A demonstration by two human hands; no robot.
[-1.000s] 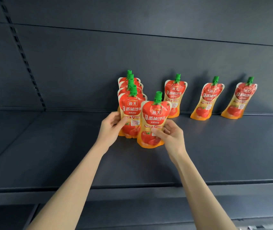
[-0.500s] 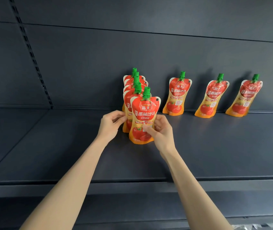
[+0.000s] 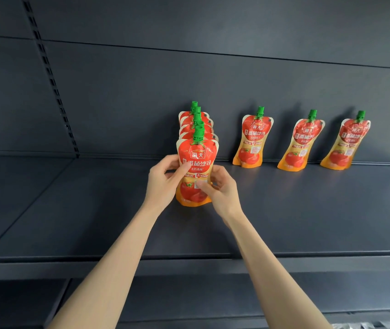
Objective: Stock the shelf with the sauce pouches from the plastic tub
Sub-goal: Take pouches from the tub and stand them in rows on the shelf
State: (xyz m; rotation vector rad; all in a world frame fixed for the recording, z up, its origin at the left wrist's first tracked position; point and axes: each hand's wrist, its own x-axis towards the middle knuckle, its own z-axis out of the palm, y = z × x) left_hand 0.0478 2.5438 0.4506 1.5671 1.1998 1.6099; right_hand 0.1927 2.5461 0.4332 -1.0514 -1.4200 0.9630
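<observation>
A red and orange sauce pouch [image 3: 197,160] with a green cap stands upright on the dark shelf [image 3: 118,222], at the front of a row of several pouches [image 3: 195,122] lined up behind it. My left hand [image 3: 164,180] grips its left edge, thumb across the front. My right hand [image 3: 221,186] holds its right edge, fingers on the label. Three single pouches lean against the back panel: one [image 3: 252,138] nearest the row, one [image 3: 302,141] further right, and one [image 3: 345,141] at the far right. The plastic tub is out of view.
A slotted upright [image 3: 51,84] runs down the back panel at the left. The shelf's front lip [image 3: 189,264] crosses the view, with a lower shelf [image 3: 189,295] beneath it. A neighbouring shelf bay [image 3: 11,186] lies to the left.
The front pouch has shifted left into line with the row behind it. My left hand has closed onto its left edge, and my right hand has moved with it.
</observation>
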